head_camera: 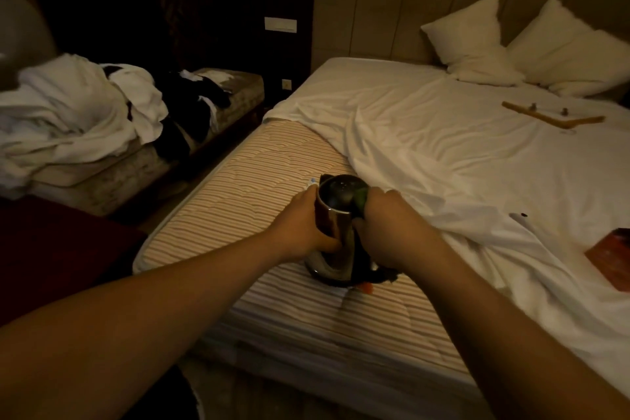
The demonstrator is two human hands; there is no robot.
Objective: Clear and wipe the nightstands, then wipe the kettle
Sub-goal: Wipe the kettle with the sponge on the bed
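A shiny steel kettle [335, 232] with a dark lid stands upright on the bare striped mattress [259, 187] near the bed's foot. My left hand [306, 225] grips the kettle's left side, fingers wrapped around its body. My right hand [385, 228] holds a dark green cloth [360, 203] against the kettle's right side by the handle, which the hand mostly hides. A bit of dark cloth and something orange [367, 288] show at the kettle's base.
A rumpled white sheet [460, 153] covers the rest of the bed, with two pillows [474, 41] at the headboard, a wooden hanger [552, 118] and a red-brown booklet [613, 259]. A second bed at left carries piled white linen [68, 112] and dark clothes [191, 106].
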